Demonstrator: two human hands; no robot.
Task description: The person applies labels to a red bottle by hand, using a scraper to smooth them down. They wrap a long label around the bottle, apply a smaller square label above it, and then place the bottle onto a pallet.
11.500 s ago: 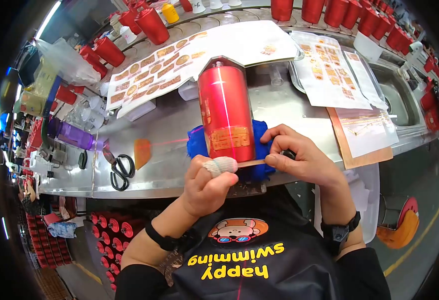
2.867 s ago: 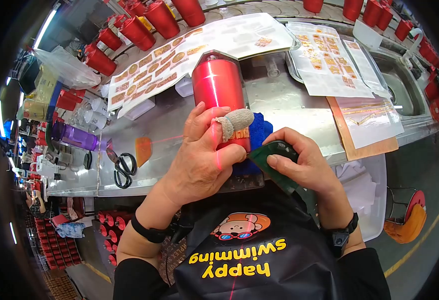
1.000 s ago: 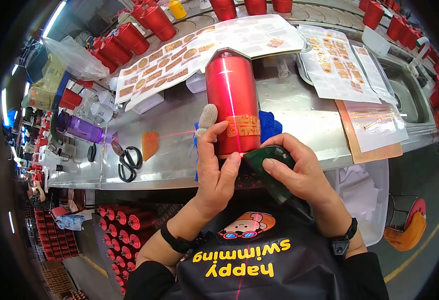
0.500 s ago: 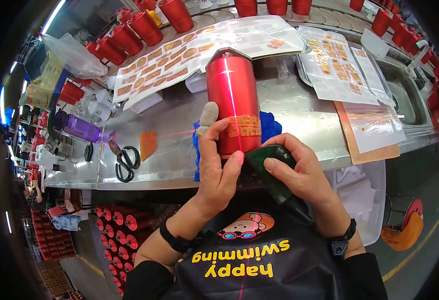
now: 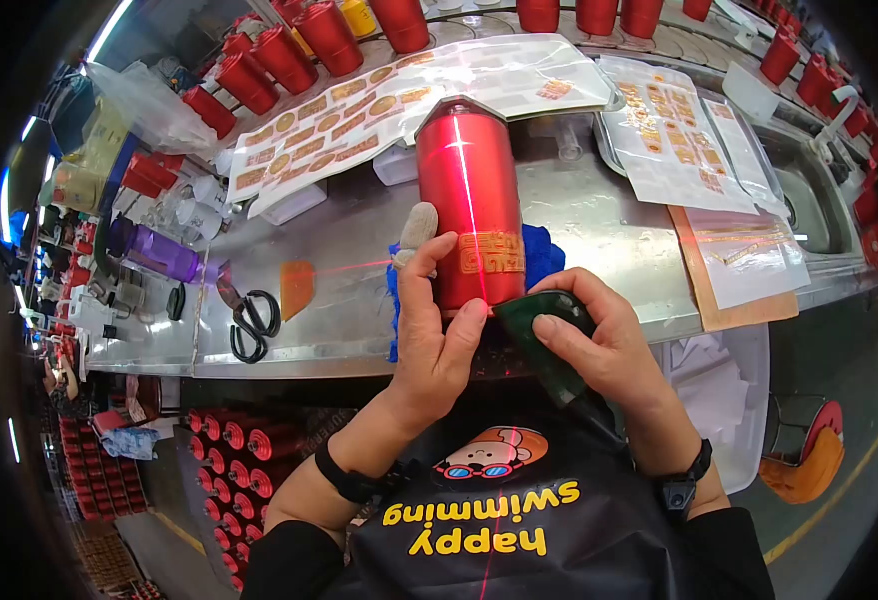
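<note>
A shiny red metal canister (image 5: 467,180) lies in front of me with a gold patterned band (image 5: 492,253) near its closer end. My left hand (image 5: 435,335) is closed on its left side, the thumb at the near edge and pale cloth covers on some fingers. My right hand (image 5: 604,345) pinches a dark green flat scraper (image 5: 547,330), whose tip is right at the canister's near right edge. Beneath the canister is a blue cloth (image 5: 542,255). Red light lines cross the canister and the band.
Decal sheets (image 5: 334,120) lie behind the canister, and more sheets (image 5: 664,125) to the right beside a sink (image 5: 809,195). Black-handled scissors (image 5: 254,325), an orange piece (image 5: 297,290) and a purple bottle (image 5: 159,252) are at left. Red canisters (image 5: 324,40) stand on the conveyor (image 5: 449,27).
The red canisters on the conveyor behind have shifted to the right. The canister in my hand and both hands have moved only slightly; the scraper stays at the near edge.
</note>
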